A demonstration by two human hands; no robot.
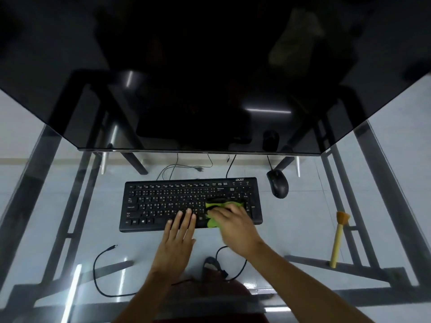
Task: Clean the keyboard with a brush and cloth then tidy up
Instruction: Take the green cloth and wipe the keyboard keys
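Observation:
A black keyboard (pixel 163 201) lies flat on the glass desk (pixel 291 229), in front of the monitor. My right hand (pixel 233 223) presses a green cloth (pixel 213 221) onto the right half of the keys; the hand is blurred and covers most of the cloth. Beside it, my left hand (pixel 178 238) rests flat on the lower middle of the keyboard with fingers spread, holding nothing. Well clear of both hands, a wooden-handled brush (pixel 338 238) with orange bristles lies on the desk to the right.
A large dark monitor (pixel 210 89) fills the upper view, its lower edge just beyond the keyboard. A black mouse (pixel 278 183) sits right of the keyboard's top corner. Loose black cables (pixel 98 271) lie near the front edge. The desk frame shows through the glass.

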